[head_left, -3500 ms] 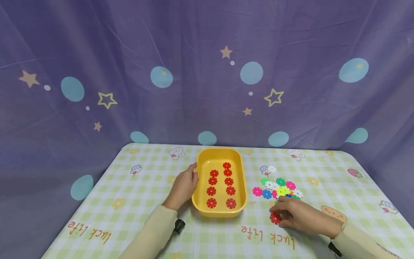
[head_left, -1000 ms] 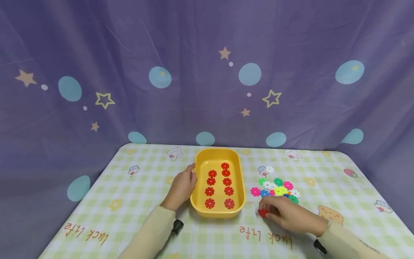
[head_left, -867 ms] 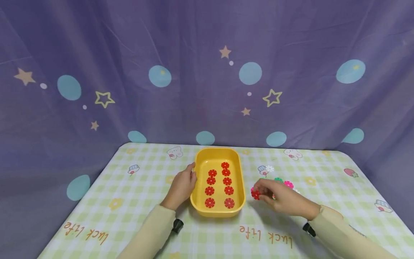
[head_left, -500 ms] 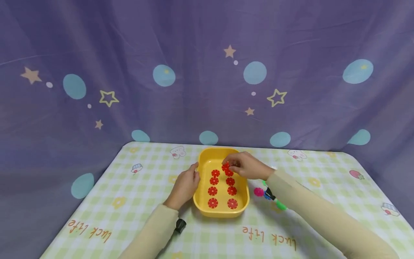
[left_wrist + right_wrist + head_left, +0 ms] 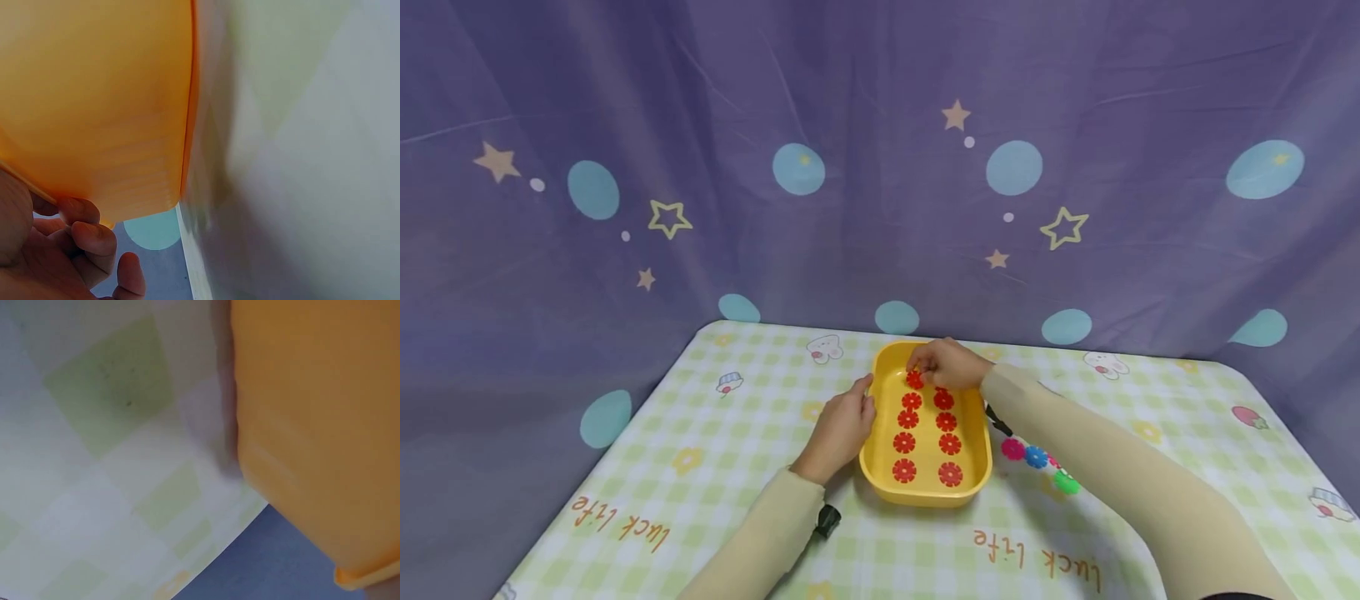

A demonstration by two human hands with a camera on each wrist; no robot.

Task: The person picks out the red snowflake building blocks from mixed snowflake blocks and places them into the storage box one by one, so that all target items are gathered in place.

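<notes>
A yellow plastic tray (image 5: pixel 927 462) holds two rows of red snowflake discs (image 5: pixel 950 443), laid flat. My left hand (image 5: pixel 841 427) grips its left rim; in the left wrist view the curled fingers (image 5: pixel 87 237) lie against the orange-looking tray wall (image 5: pixel 94 125). Over the tray's far end, my right hand (image 5: pixel 952 364) pinches a red snowflake disc (image 5: pixel 914 379) between thumb and fingers, above the left row. Part of the far right row is hidden under this hand. The right wrist view shows mostly the outer tray wall (image 5: pixel 312 425), with its fingertips out of sight.
Loose snowflake discs in other colours lie right of the tray, including a pink disc (image 5: pixel 1012 449), a blue disc (image 5: pixel 1036 456) and a green disc (image 5: pixel 1066 482). The right sleeve (image 5: pixel 1097 442) covers others. A purple curtain (image 5: pixel 880 208) hangs behind the checked tablecloth (image 5: pixel 760 442).
My right hand has carried a red disc from beside the loose pile leftward into the tray, and moved slightly further to the far end. The left hand keeps its hold on the rim.
</notes>
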